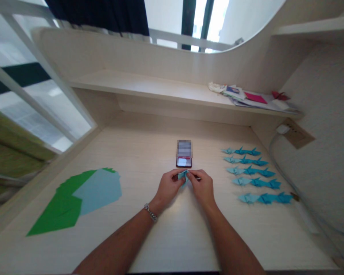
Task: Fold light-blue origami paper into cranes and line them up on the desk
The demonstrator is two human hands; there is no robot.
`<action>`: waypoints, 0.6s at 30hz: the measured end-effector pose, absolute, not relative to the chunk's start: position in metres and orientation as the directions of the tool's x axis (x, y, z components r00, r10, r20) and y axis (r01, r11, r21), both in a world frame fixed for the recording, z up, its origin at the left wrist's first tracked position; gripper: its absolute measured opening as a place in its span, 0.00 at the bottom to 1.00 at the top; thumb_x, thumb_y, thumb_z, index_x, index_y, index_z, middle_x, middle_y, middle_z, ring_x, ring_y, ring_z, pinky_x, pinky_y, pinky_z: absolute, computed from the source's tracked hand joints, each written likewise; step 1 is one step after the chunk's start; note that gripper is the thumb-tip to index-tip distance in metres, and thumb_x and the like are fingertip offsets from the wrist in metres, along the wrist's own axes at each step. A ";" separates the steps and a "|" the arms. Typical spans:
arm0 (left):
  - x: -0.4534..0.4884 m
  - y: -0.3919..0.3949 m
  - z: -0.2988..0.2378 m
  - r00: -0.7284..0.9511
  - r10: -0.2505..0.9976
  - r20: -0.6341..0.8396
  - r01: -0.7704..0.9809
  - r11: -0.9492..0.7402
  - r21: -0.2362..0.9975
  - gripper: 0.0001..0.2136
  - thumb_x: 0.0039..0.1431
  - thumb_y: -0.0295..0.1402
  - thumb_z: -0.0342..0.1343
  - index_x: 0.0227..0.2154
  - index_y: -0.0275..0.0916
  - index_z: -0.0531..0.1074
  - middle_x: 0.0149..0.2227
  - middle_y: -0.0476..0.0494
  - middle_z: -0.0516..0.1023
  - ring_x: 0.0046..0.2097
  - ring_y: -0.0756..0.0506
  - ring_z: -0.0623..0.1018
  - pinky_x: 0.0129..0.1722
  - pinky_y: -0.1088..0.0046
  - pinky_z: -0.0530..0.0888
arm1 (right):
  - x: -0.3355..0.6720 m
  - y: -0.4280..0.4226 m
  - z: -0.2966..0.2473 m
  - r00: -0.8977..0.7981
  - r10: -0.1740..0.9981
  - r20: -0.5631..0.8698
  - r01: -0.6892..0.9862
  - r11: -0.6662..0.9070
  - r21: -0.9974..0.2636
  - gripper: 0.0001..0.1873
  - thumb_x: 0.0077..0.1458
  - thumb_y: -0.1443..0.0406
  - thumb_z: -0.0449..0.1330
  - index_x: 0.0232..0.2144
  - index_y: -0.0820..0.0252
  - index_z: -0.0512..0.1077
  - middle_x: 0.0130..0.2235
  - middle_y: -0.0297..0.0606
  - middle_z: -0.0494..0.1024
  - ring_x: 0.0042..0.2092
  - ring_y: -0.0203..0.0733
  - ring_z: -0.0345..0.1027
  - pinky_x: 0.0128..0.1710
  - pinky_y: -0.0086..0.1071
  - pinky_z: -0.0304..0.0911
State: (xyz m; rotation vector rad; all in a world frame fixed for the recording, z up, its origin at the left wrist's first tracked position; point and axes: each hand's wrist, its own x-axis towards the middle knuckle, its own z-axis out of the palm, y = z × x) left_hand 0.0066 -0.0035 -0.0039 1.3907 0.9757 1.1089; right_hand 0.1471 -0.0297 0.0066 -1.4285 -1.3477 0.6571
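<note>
Both of my hands meet over the middle of the pale wooden desk. My left hand and my right hand pinch a small, partly folded piece of light blue paper between their fingertips. A metal bracelet sits on my left wrist. Just beyond my hands a flip phone stands propped open with its lower screen lit.
Rows of several finished blue paper cranes lie on the right. Flat green and light blue paper sheets are stacked on the left. A shelf behind holds papers. A wall socket with a cable is at right.
</note>
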 end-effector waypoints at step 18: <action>0.008 -0.005 0.006 0.266 0.964 0.028 -0.129 0.007 0.992 0.17 0.46 0.34 0.63 0.41 0.34 0.76 0.43 0.37 0.78 0.44 0.41 0.77 0.47 0.64 0.72 | 0.146 -0.030 0.006 0.239 0.935 0.261 0.436 0.137 -0.889 0.09 0.51 0.63 0.59 0.34 0.55 0.78 0.35 0.39 0.78 0.36 0.42 0.70 0.37 0.33 0.65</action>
